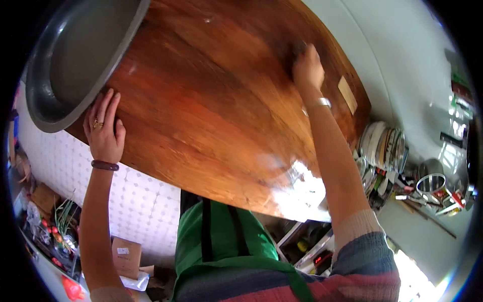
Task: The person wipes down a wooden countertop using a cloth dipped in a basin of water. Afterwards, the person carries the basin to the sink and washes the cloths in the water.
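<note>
My left hand [106, 131] lies with its fingers stretched out on the near left edge of the wooden tabletop [201, 116], fingertips close to the rim of a large grey metal basin [111, 68]. A ring and a dark bracelet [105, 165] are on that hand and wrist. Toward the far right of the wood, my right hand [309, 70] is closed and pressed down near the surface. Something small and dark shows at its fingers, too hidden to name. A silver bracelet [322, 102] sits on the right wrist.
A pale rectangular piece [347, 95] lies near the table's right edge. Stacked plates [382, 146] and kitchen tools stand to the right, by the white wall [362, 45]. A cardboard box [126, 256] and vegetables [60, 231] are at the lower left.
</note>
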A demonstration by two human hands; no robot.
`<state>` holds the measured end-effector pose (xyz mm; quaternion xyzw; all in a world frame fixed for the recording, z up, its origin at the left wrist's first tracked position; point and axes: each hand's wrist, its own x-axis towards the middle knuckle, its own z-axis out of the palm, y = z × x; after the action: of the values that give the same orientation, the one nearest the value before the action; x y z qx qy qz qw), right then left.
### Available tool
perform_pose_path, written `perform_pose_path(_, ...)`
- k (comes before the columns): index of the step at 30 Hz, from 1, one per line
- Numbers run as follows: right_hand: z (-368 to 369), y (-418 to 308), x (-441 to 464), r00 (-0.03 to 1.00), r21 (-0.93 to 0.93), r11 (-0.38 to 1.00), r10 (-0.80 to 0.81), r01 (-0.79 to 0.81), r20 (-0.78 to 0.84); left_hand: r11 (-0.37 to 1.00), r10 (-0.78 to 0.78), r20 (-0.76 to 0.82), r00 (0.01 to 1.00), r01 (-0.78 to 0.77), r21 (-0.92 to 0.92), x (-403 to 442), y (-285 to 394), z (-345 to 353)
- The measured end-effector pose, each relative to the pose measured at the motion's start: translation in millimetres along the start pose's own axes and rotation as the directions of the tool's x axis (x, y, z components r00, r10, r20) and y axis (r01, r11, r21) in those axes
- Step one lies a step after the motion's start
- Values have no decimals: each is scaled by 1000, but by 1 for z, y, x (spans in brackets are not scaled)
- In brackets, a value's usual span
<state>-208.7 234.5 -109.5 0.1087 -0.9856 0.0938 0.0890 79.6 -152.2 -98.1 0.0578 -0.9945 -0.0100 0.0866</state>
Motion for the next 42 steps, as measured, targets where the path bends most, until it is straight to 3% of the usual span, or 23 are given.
perform_pose_path(4,34,-174,4,894,94,901,-432,423,121,1000,-12,26,1000,11,25,-2,-1,1)
perform_pose_path(5,11,-202,-34,825,22,872,-470,489,313,1000,2,-4,1000,-2,5,-1,-1,1)
perform_pose_path(7,-20,-178,-98,639,313,648,-756,695,146,1000,-3,4,1000,3,-3,-2,1,-1)
perform_pose_path(9,-25,-115,-108,720,322,761,-643,563,262,999,-34,8,999,34,-31,-1,1,-1)
perform_pose_path(11,-16,-76,-57,776,36,817,-559,575,291,998,-45,2,999,45,-38,3,3,-4)
perform_pose_path(14,27,-103,64,955,241,935,-286,261,77,999,-21,-3,1000,21,-30,-3,-4,5)
perform_pose_path(16,49,-171,61,936,409,887,-306,213,176,998,-53,84,995,56,-41,-3,-3,1)
perform_pose_path(17,58,-205,43,906,532,823,-361,199,221,993,-68,110,992,77,-86,-2,-2,-2)
perform_pose_path(19,41,-224,-50,747,567,652,-658,504,93,996,-54,83,995,59,-69,-2,-2,-3)
perform_pose_path(21,11,-190,-117,531,357,511,-846,782,48,997,-42,57,997,45,-59,-1,-3,-1)
perform_pose_path(22,-5,-153,-125,455,364,453,-886,814,88,996,-54,65,996,58,-61,-2,-2,-2)
perform_pose_path(23,-17,-122,-109,491,277,488,-869,828,61,995,-70,75,995,75,-60,-3,-1,-2)
perform_pose_path(25,-7,-85,-52,690,106,702,-711,704,134,996,-68,51,996,71,-61,-3,-3,1)
perform_pose_path(28,40,-130,38,836,-19,838,-545,545,-56,993,-61,26,998,63,-96,-2,-5,6)
perform_pose_path(30,46,-209,18,869,38,890,-453,455,201,991,-70,36,997,73,-111,-3,-1,2)
perform_pose_path(33,9,-227,-98,574,165,597,-802,785,168,994,-55,10,998,55,-98,-4,-5,7)
perform_pose_path(34,-16,-213,-138,505,291,490,-863,821,29,994,-47,-7,999,46,-96,-7,-5,7)
perform_pose_path(35,-35,-181,-162,615,606,628,-740,488,272,994,-51,7,999,52,-101,-5,-3,3)
perform_pose_path(37,-28,-99,-149,529,327,889,-455,321,716,995,-47,-17,999,46,-87,-6,-2,3)
perform_pose_path(39,-7,-60,-86,757,-86,858,-394,506,521,995,-37,-44,998,33,-89,-6,-3,8)
perform_pose_path(40,-10,-64,-55,874,7,887,-455,461,170,994,-31,-39,999,27,-102,-8,-3,9)
perform_pose_path(41,16,-76,-18,825,-64,824,-565,563,-19,994,-25,-40,999,20,-110,-8,-4,8)
perform_pose_path(42,31,-103,-3,865,-69,863,-495,500,75,994,-24,-58,998,18,-104,-5,-6,11)
